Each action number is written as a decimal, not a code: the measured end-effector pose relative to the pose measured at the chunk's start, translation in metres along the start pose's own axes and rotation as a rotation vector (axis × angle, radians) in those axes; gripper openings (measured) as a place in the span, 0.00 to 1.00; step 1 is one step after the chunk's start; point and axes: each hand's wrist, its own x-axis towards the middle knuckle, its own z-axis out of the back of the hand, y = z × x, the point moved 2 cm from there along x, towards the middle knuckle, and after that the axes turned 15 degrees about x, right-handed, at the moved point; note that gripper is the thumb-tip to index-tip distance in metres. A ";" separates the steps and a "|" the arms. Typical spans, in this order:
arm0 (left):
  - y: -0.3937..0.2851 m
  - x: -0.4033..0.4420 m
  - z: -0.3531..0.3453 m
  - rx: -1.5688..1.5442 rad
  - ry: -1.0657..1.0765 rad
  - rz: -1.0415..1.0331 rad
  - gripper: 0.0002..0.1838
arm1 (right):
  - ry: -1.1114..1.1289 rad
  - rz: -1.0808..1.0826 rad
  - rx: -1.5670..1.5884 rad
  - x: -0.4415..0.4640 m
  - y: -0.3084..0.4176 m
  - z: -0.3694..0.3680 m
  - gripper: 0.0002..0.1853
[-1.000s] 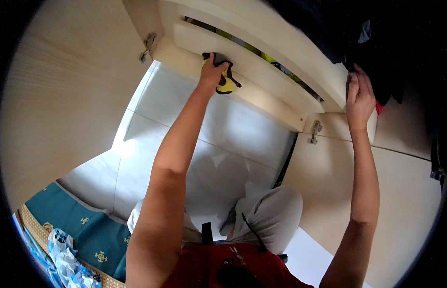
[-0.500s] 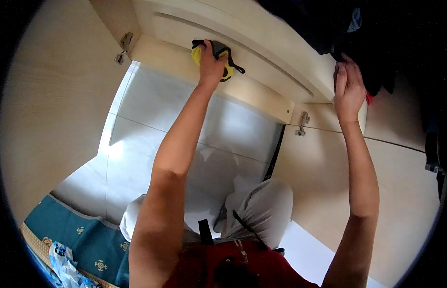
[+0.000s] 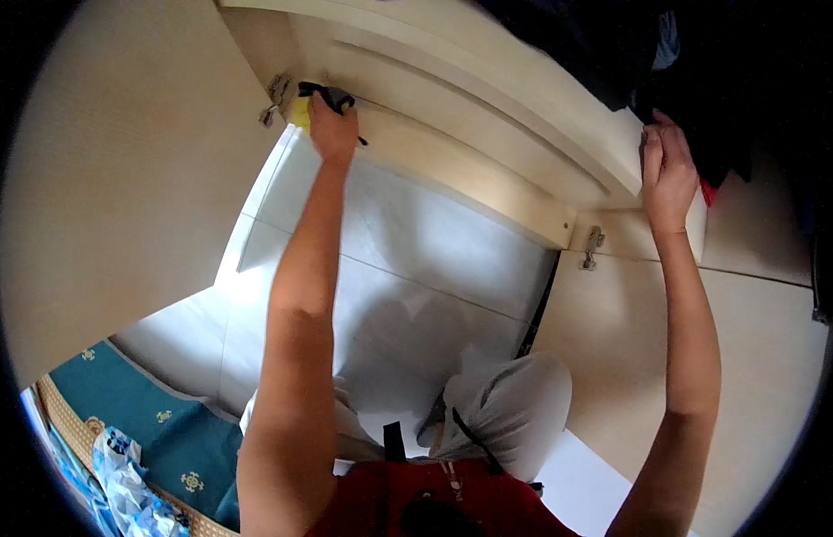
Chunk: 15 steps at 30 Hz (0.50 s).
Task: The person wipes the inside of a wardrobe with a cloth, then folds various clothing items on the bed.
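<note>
— What is hidden at the left hand (image 3: 333,130)?
— Much of the cloth (image 3: 339,96) is covered by it, so the full outline cannot be told.
— And at the right hand (image 3: 671,179)?
— Its far end is partly lost against the dark fabric (image 3: 716,116); whether anything is gripped there cannot be made out. Too little is shown of the red scrap (image 3: 710,192) for it to be identified.
— What is cut off?
— The left door (image 3: 130,179) is cropped by the round dark border, the crumpled blue-and-white item (image 3: 123,479) by the bottom edge.
</note>
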 end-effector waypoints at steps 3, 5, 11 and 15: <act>0.040 0.036 -0.042 0.365 0.412 -0.120 0.50 | -0.012 0.009 -0.006 -0.001 -0.002 -0.002 0.11; 0.014 0.036 -0.011 0.824 0.576 -0.112 0.51 | -0.023 0.016 -0.014 0.000 -0.004 -0.002 0.11; -0.018 -0.012 -0.049 0.976 0.278 -0.357 0.28 | -0.006 -0.036 0.027 0.001 -0.005 -0.002 0.09; -0.070 -0.108 -0.087 0.784 0.126 -0.592 0.30 | 0.003 -0.074 0.019 0.002 -0.003 -0.001 0.09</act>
